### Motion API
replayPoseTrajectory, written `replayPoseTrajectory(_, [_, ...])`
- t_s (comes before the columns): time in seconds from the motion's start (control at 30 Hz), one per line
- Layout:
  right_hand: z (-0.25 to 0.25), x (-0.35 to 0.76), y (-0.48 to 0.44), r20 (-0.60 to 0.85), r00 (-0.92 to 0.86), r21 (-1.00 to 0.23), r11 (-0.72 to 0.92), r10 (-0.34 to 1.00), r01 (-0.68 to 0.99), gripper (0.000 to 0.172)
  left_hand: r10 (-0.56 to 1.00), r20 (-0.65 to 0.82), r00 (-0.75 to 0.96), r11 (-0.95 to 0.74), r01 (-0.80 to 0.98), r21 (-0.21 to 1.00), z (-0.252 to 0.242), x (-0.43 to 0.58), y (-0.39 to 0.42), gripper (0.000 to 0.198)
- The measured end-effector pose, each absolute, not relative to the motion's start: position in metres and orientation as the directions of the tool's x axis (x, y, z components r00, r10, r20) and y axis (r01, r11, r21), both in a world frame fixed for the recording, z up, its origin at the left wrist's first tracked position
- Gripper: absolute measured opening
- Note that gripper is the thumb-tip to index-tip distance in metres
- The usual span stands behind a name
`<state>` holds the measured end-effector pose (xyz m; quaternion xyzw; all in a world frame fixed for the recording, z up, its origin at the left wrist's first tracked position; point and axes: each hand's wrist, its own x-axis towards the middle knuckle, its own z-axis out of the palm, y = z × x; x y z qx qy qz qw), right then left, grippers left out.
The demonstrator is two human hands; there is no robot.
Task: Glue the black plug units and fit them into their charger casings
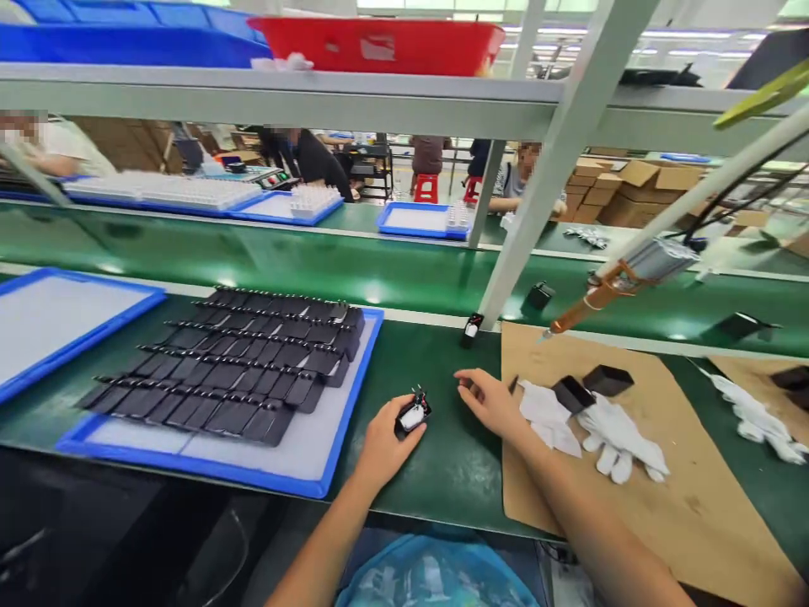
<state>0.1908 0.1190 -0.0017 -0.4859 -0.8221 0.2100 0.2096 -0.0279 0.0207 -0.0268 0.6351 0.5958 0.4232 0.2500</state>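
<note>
My left hand [387, 438] is closed around a small black power adapter housing [415, 415] just above the green table. Its open side faces up, showing a white part inside, with metal pins and a bit of red at the far end. My right hand [490, 400] hovers to the right, fingers loosely curved and apart, holding nothing. Beyond it a second black housing [471, 329] with white inside stands by the table's back edge. To the left, a blue-rimmed tray [345, 438] bears several rows of black adapters [253, 362] with pins.
A brown cardboard sheet [688, 506] at right carries black boxes [608, 380], a white cloth [547, 413] and white gloves [623, 434]. An orange-tipped dispensing tool [587, 305] hangs above it. A slanted post [537, 194] and green conveyor [329, 261] lie behind. People sit farther back.
</note>
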Motion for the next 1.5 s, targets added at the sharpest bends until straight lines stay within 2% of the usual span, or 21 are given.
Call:
replayPoseTrajectory(0.17, [0.030,0.186,0.157,0.178,-0.360,-0.399,0.402,0.916,0.824,0.056,0.974,0.223,-0.028,-0.169,0.563,0.809,-0.027,-0.029,0.017,0.038])
replayPoseTrajectory(0.23, [0.040,0.180,0.180,0.153,-0.354,-0.307,0.385,0.923,0.870,0.060,0.976,0.215,-0.027,-0.162,0.568,0.807,-0.026,-0.030,0.017,0.038])
replayPoseTrajectory(0.37, [0.045,0.169,0.216,0.037,-0.366,-0.147,0.367,0.930,0.919,0.046,0.974,0.224,-0.029,-0.170,0.560,0.811,-0.026,-0.031,0.018,0.034])
replayPoseTrajectory(0.5, [0.042,0.169,0.216,-0.036,-0.404,-0.047,0.402,0.914,0.914,0.033,0.965,0.258,-0.055,-0.189,0.540,0.820,-0.026,-0.031,0.017,0.032])
replayPoseTrajectory(0.63, [0.044,0.180,0.195,-0.090,-0.433,0.029,0.437,0.897,0.899,0.037,0.948,0.299,-0.106,-0.202,0.527,0.826,-0.025,-0.030,0.014,0.032])
replayPoseTrajectory(0.83, [0.066,0.187,0.181,-0.102,-0.400,0.136,0.411,0.911,0.901,0.056,0.928,0.354,-0.119,-0.249,0.507,0.825,-0.024,-0.030,0.012,0.033])
replayPoseTrajectory(1.1, [0.092,0.148,0.246,-0.097,-0.401,0.209,0.412,0.911,0.887,0.039,0.930,0.355,-0.095,-0.254,0.531,0.808,-0.026,-0.032,0.012,0.035])
replayPoseTrajectory(1.33, [0.105,0.080,0.330,-0.167,-0.350,0.256,0.384,0.922,0.887,0.037,0.937,0.341,-0.080,-0.253,0.519,0.817,-0.027,-0.032,0.015,0.035])
replayPoseTrajectory(1.5, [0.111,0.080,0.370,-0.288,-0.118,0.348,0.219,0.950,0.912,0.037,0.949,0.308,-0.074,-0.231,0.502,0.833,-0.027,-0.032,0.014,0.036])
